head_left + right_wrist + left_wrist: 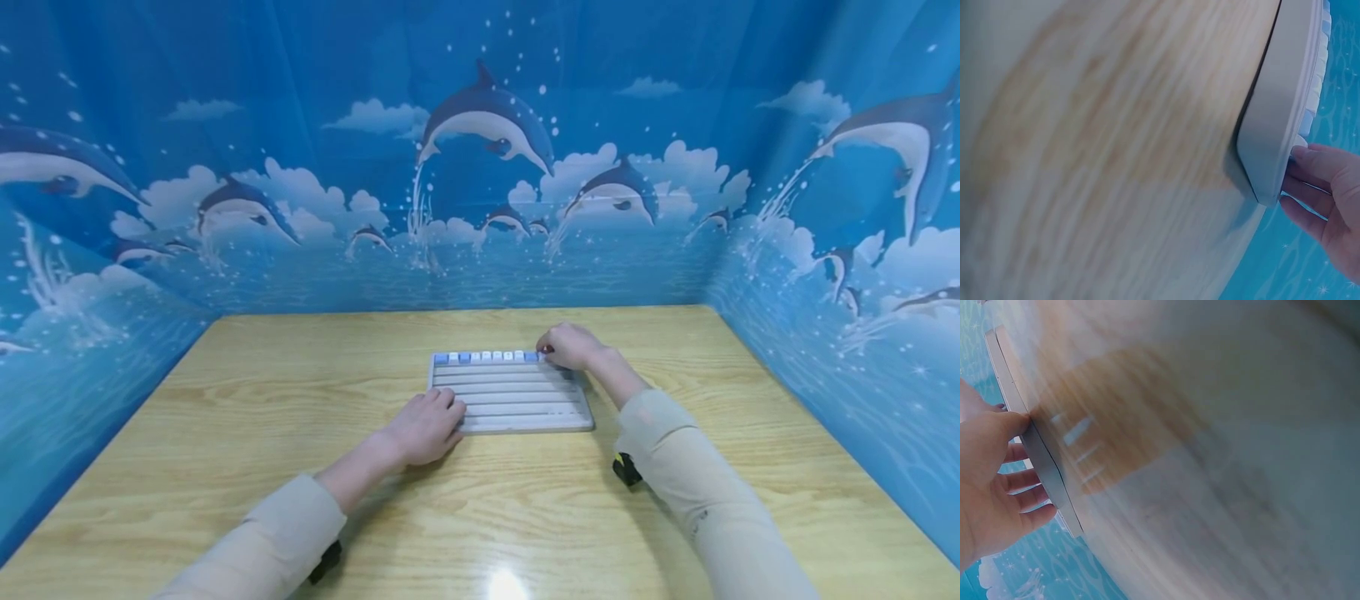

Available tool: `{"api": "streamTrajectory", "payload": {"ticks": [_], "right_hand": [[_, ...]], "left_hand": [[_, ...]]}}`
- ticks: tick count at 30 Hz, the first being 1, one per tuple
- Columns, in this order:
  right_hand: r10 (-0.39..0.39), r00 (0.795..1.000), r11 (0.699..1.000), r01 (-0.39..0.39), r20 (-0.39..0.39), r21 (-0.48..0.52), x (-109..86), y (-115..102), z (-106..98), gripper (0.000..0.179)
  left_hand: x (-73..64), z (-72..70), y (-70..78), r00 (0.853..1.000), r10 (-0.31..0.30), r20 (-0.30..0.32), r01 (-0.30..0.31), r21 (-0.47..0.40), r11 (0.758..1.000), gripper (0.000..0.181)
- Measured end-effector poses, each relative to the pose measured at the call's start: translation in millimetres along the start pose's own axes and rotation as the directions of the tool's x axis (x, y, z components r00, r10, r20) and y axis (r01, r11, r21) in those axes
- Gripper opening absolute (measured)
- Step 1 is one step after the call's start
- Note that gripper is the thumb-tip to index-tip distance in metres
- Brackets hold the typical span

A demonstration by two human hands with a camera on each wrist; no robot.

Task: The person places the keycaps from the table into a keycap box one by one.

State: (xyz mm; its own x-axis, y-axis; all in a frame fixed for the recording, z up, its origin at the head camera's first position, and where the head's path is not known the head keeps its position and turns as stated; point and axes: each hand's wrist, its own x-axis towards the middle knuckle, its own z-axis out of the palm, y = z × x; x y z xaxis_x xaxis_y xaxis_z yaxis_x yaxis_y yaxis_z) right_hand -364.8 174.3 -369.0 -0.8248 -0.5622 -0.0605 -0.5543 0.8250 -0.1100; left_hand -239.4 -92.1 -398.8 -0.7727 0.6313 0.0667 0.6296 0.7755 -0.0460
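A pale grey tray with ridged rows (510,398) lies flat on the table. Along its far row sit several white and blue keycaps (497,356). At the tray's near left corner, my left hand (426,425) holds the edge. In the left wrist view, its thumb is against the tray's side (1047,465) and the other fingers reach over the top. My right hand (572,346) is at the far right corner, thumb and fingertips pinching a white keycap (1299,141) at the end of the row. The fingers partly cover that corner.
The wooden table (300,375) extends around the tray on all sides. Blue curtains (337,275) printed with dolphins enclose its back and both sides. A small black device (626,469) hangs under the right sleeve, and another (326,562) under the left.
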Motion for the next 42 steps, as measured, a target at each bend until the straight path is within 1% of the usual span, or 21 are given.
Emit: {"api": "streamTrajectory", "payload": {"ticks": [6,12,19,23,28,33,38,42], "right_hand": [[-0.057,0.998,0.997,0.056,-0.023,-0.049,-2.6,1,0,0.022],[-0.066,0.997,0.997,0.065,-0.031,-0.047,-3.1,2,1,0.021],[-0.095,0.994,0.994,0.092,-0.053,-0.056,-3.7,4,4,0.022],[-0.071,0.997,0.996,0.069,-0.034,-0.065,-2.8,4,3,0.024],[-0.035,0.999,0.997,0.035,-0.002,-0.063,-4.2,3,3,0.032],[0.008,1.0,1.0,-0.008,-0.014,-0.03,-10.5,5,2,0.036],[0.006,0.999,1.0,-0.007,-0.041,-0.023,-21.0,8,-4,0.035],[-0.003,1.0,1.0,0.003,-0.031,0.003,-31.8,9,-11,0.033]], "left_hand": [[0.2,0.1,-0.4,1.0,0.0,0.003,0.0,0.002,1.0,0.019],[0.7,0.8,-0.4,1.0,-0.005,0.007,0.005,0.003,1.0,0.019],[0.0,1.3,-0.5,1.0,0.002,-0.002,-0.002,-0.01,1.0,0.019],[0.1,0.9,-0.4,1.0,-0.005,0.001,0.005,-0.012,1.0,0.018],[-0.5,0.3,0.0,1.0,-0.004,0.005,0.004,-0.017,1.0,0.018],[-0.7,-0.3,0.5,1.0,-0.002,0.006,0.003,-0.017,1.0,0.018],[-0.9,-0.5,0.4,1.0,-0.002,0.0,0.002,-0.018,1.0,0.018],[-0.9,-0.4,-0.1,1.0,0.002,-0.003,-0.002,-0.017,1.0,0.018]]}}
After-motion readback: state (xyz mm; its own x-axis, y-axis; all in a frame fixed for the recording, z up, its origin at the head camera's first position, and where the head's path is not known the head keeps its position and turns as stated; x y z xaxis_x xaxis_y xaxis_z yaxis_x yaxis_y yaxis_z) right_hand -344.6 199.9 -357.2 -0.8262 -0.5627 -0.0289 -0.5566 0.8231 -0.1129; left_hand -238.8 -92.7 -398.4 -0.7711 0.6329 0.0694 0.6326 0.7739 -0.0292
